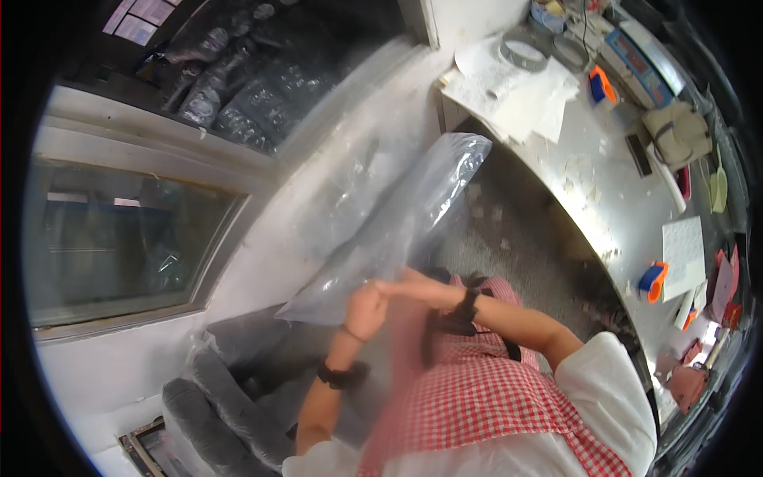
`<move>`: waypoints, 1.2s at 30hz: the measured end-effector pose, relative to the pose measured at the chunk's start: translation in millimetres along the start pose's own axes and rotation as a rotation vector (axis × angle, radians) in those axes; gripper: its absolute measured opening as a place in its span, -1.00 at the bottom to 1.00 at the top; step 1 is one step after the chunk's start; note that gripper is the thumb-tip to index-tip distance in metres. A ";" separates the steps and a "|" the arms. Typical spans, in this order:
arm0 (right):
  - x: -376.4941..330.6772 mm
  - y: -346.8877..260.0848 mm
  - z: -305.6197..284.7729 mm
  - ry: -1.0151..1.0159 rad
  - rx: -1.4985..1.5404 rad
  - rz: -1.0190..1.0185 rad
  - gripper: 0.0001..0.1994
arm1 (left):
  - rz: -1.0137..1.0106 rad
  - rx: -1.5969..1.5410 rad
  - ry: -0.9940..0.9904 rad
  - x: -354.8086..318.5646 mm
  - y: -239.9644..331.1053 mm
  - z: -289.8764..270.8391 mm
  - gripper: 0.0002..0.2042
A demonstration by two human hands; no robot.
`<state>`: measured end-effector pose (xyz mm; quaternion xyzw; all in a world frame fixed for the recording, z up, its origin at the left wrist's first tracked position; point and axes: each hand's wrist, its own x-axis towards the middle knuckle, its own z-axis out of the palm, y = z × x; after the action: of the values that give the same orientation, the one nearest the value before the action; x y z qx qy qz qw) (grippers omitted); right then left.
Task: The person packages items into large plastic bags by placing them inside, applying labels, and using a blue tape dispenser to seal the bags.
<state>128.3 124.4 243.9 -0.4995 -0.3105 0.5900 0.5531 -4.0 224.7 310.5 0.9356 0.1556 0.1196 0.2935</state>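
Note:
A long, shiny, clear plastic bag (381,226) with something greyish inside slants up and away from me to the right, its far end near the table's corner. My left hand (366,310) is closed at the near end of the bag. Beside it, my right hand (413,291) is closed too, its fingertips meeting the left hand at the gathered plastic. Motion blurs the fingers a little, and the bag hides part of their grip. Dark bands circle both wrists.
Grey plastic-wrapped rolls (230,397) lie at lower left by the wall with a window (135,246). On the right, a metal table (584,191) bears papers (517,87), tape rings (523,54), a scale (638,67) and orange-and-blue tools (653,281). More wrapped bundles (254,103) show behind the partition.

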 end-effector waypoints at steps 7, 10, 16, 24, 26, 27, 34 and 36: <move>-71.6 -6.4 24.6 0.218 0.281 0.153 -0.75 | -0.388 -0.617 -0.382 -50.3 49.2 -13.9 -0.61; -122.1 15.2 18.1 0.252 0.231 0.039 -0.78 | -0.123 -0.351 -0.070 -22.5 58.1 -20.1 -0.72; -198.3 25.6 45.1 0.680 -0.065 -0.055 -0.73 | 0.214 0.428 -0.284 -46.4 25.7 58.7 -0.68; -362.8 64.8 42.0 1.209 0.407 -0.418 -0.74 | -0.370 -0.861 -0.274 -72.5 28.9 -2.8 -0.86; -398.3 53.8 51.6 1.245 0.375 -0.501 -0.76 | -0.423 -0.924 -0.190 -104.5 53.7 -15.1 -0.84; -413.9 45.4 57.5 1.239 0.355 -0.573 -0.78 | -0.426 -0.922 -0.198 -121.5 61.8 -14.1 -0.84; -486.0 80.8 59.1 1.253 0.016 -0.259 -0.70 | -0.510 -0.935 -0.429 -196.8 84.8 71.9 -0.87; -517.7 76.8 58.3 1.269 -0.036 -0.248 -0.69 | -0.507 -1.020 -0.387 -208.4 115.8 77.4 -0.87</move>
<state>-9.8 -378.3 318.5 -0.7208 0.0116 0.1067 0.6848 -146.4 19.6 288.9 0.6154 0.2405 -0.0670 0.7477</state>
